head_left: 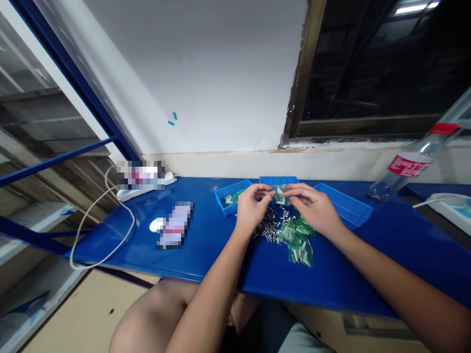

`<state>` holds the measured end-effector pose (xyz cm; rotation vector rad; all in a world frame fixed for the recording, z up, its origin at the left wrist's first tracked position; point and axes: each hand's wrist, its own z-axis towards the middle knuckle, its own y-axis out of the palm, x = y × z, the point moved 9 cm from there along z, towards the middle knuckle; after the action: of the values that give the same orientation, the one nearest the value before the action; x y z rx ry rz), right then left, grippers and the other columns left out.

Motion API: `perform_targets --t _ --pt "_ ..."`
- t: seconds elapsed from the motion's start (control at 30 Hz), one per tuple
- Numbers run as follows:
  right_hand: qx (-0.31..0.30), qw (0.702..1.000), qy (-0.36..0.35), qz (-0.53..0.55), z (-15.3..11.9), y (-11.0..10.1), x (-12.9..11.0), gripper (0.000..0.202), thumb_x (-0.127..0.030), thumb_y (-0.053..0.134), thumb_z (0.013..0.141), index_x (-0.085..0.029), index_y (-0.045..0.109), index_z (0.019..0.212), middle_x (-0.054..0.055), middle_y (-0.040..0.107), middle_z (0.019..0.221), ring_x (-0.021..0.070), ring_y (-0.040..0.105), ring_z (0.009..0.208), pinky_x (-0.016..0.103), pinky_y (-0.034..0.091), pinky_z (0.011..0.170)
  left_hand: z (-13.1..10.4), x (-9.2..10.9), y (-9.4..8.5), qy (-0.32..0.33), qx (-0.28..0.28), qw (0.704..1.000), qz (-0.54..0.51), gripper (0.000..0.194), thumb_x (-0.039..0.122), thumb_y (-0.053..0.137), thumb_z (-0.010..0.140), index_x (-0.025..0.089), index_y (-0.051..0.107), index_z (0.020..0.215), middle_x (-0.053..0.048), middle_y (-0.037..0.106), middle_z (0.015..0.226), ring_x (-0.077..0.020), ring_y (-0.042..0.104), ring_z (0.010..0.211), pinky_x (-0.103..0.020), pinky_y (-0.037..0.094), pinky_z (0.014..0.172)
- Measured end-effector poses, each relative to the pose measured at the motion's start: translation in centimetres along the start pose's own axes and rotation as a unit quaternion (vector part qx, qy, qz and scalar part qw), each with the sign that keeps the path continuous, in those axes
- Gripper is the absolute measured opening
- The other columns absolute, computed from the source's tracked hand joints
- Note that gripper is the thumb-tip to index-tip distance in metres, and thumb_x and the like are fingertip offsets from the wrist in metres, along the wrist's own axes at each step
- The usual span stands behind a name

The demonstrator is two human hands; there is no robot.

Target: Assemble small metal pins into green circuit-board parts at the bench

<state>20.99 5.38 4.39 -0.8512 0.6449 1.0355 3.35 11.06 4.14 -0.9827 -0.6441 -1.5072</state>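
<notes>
Head view only, so pretty limited. Left hand (250, 208) and right hand (312, 208) both pinching one small green circuit board piece (280, 195), held just above the glossy blue counter (206, 245). Fingers closed on it, covering most of it. Below: heap of tiny metal pins (268, 228) and small green boards (299, 240), partly hidden. Shallow blue plastic trays (346, 206) behind, contents hard to make out.

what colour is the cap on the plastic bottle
Red, on the bottle cap at the far right of the head view.
</notes>
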Motion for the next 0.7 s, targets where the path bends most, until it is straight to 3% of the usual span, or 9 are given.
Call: perform_targets --t 0.1,0.17,0.23,0.33,0.43,0.57,0.7 --pt "-0.015 0.999 -0.026 -0.019 0.0 0.3 -0.1 0.018 -0.03 0.063 0.098 -0.027 0.08 0.101 0.009 0.072 0.124 0.0277 0.069 0.116 0.044 0.062 0.09 0.1 0.9 -2.1 0.019 0.083 0.996 0.038 0.016 0.024 0.072 0.092 0.019 0.067 0.106 -0.006 0.075 0.094 -0.0181 0.071 0.086 -0.033 0.059 0.08" --pt "-0.012 0.997 -0.05 -0.06 0.0 0.2 -0.5 0.019 -0.028 0.061 0.098 -0.027 0.08 0.099 0.009 0.074 0.119 0.0274 0.069 0.114 0.044 0.061 0.088 -0.2 2.0 -4.0 0.038 0.151 0.981 0.119 0.019 0.017 0.068 0.092 0.02 0.064 0.111 -0.006 0.073 0.097 -0.0182 0.07 0.086 -0.034 0.057 0.082" --pt "-0.011 0.993 -0.068 -0.092 -0.1 0.1 -0.9 0.019 -0.024 0.06 0.099 -0.026 0.079 0.099 0.008 0.075 0.116 0.0262 0.07 0.112 0.043 0.06 0.089 -0.5 3.3 -5.1 0.06 0.175 0.956 0.226 0.019 0.015 0.062 0.095 0.021 0.064 0.114 -0.008 0.072 0.105 -0.0203 0.069 0.094 -0.036 0.055 0.088" --pt "-0.023 0.988 -0.086 -0.125 -0.2 0.3 -1.6 0.02 -0.021 0.059 0.099 -0.026 0.078 0.099 0.007 0.076 0.112 0.0246 0.072 0.108 0.042 0.058 0.092 -0.3 3.4 -5.1 0.049 0.114 0.9 0.417 0.022 0.012 0.054 0.098 0.024 0.069 0.111 -0.01 0.071 0.117 -0.0267 0.065 0.113 -0.042 0.049 0.096" --pt "-0.036 0.982 -0.1 -0.155 -0.4 0.6 -2.0 0.021 -0.019 0.057 0.1 -0.025 0.077 0.101 0.006 0.077 0.109 0.0237 0.072 0.104 0.042 0.058 0.091 -0.1 1.8 -5.0 0.002 0.056 0.859 0.51 0.02 0.015 0.056 0.097 0.023 0.073 0.105 -0.01 0.073 0.115 -0.03 0.065 0.113 -0.045 0.046 0.097" --pt "-0.08 0.968 -0.12 -0.203 -0.7 1.8 -1.8 0.021 -0.021 0.057 0.102 -0.026 0.077 0.109 0.006 0.078 0.107 0.0248 0.072 0.101 0.042 0.058 0.088 0.0 0.6 -4.1 -0.014 0.008 0.855 0.519 0.019 0.021 0.055 0.1 0.02 0.074 0.102 -0.01 0.076 0.103 -0.0288 0.069 0.099 -0.043 0.047 0.092" --pt "-0.148 0.948 -0.149 -0.239 -1.2 3.5 -0.9 0.022 -0.021 0.058 0.103 -0.026 0.076 0.115 0.006 0.079 0.109 0.0259 0.07 0.107 0.044 0.057 0.095 0.0 1.6 -3.6 0.043 0.026 0.857 0.513 0.017 0.019 0.056 0.099 0.019 0.072 0.104 -0.011 0.076 0.106 -0.0286 0.068 0.102 -0.044 0.046 0.095"
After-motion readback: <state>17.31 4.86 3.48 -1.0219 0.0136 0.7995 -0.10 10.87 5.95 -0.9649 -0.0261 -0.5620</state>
